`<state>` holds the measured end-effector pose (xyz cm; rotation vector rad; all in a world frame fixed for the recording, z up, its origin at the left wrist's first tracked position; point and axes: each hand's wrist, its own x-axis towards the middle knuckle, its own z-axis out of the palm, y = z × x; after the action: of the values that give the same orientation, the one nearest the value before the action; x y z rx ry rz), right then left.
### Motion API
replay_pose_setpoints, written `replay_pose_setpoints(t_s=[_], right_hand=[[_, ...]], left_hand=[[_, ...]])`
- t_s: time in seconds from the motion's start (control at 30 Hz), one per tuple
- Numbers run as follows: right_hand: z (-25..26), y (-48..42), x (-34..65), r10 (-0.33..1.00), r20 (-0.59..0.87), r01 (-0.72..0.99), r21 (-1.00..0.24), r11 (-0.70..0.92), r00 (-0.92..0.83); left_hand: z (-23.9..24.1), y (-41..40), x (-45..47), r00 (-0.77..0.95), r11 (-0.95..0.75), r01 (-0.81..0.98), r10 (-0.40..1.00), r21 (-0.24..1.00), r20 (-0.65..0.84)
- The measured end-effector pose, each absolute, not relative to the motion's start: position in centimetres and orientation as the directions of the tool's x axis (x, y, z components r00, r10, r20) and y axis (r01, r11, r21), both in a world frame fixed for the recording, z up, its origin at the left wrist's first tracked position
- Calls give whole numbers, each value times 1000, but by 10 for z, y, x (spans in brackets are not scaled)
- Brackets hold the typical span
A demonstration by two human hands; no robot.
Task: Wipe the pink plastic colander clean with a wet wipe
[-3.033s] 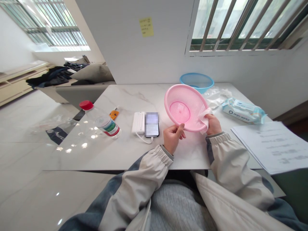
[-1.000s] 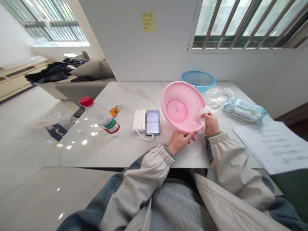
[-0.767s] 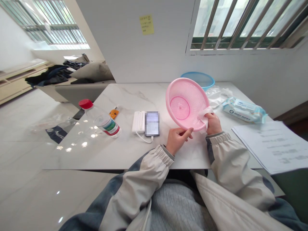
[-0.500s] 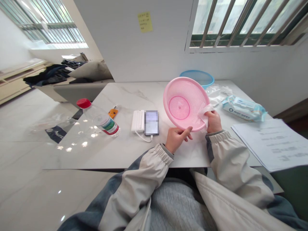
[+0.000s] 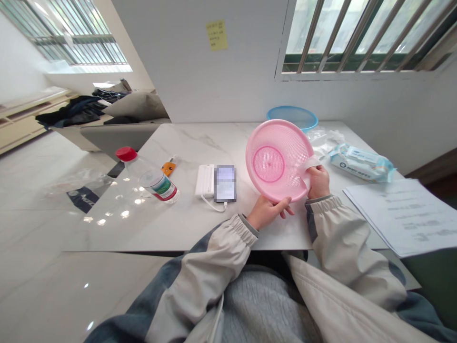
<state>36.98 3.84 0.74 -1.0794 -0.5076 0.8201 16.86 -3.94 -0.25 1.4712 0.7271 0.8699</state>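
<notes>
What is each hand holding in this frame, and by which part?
The left hand grips the lower rim of a pink plastic colander; the right hand pinches a white wipe against the colander's right edge.

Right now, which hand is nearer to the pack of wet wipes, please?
The right hand is nearer, left of the pack of wet wipes, holding a white wipe on the pink basket. The left hand is farther, at the basket's lower rim.

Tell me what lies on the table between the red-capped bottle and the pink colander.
In the head view, a small orange item, a white power bank and a phone lie on the marble table between the bottle and the colander.
</notes>
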Motion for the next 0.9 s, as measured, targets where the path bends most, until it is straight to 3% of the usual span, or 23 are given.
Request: replay_pose_setpoints(t_s=[0.43, 0.9], right_hand=[[2, 42, 366, 793, -68, -333, -926, 176, 606], [-1, 42, 357, 843, -62, -355, -921, 158, 535]], left_hand=[[-11, -39, 171, 569, -197, 66, 813, 978, 125], [-11, -37, 174, 568, -128, 171, 823, 977, 9]])
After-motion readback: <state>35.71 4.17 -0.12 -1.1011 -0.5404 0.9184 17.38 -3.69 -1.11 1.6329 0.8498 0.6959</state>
